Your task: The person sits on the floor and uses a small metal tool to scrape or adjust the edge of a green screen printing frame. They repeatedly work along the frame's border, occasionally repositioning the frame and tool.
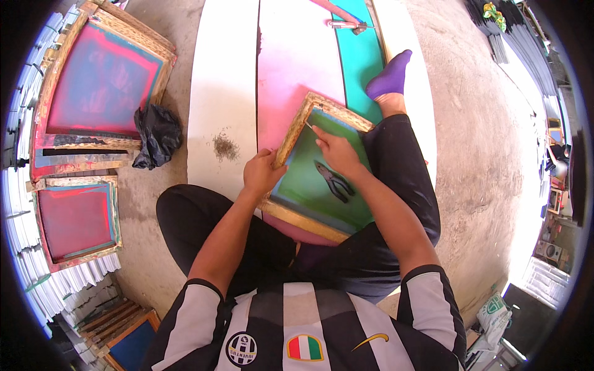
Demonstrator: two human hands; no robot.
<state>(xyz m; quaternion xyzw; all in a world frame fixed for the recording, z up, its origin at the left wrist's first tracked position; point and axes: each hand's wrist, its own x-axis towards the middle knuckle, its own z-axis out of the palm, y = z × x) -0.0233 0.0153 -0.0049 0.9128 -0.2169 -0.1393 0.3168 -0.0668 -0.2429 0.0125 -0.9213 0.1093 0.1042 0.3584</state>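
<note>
A wooden screen-printing frame (339,110) with green mesh (297,190) lies tilted across my lap and folded legs. My left hand (262,173) is closed around the frame's left side bar, thumb toward the mesh. Over the mesh, my right hand (337,151) has its fingers near the frame's upper left corner. A thin, pale bit shows by its fingertips, too small to name. Below that hand, dark pliers (335,182) rest on the green mesh, their handles toward me.
Painted boards, white, pink (291,55) and teal (364,68), lie under me. Ahead is a tool with a reddish handle (337,8). At left stand pink-and-blue screen frames (164,77) and a black plastic bag (158,136). My purple-socked foot (390,77) stretches forward.
</note>
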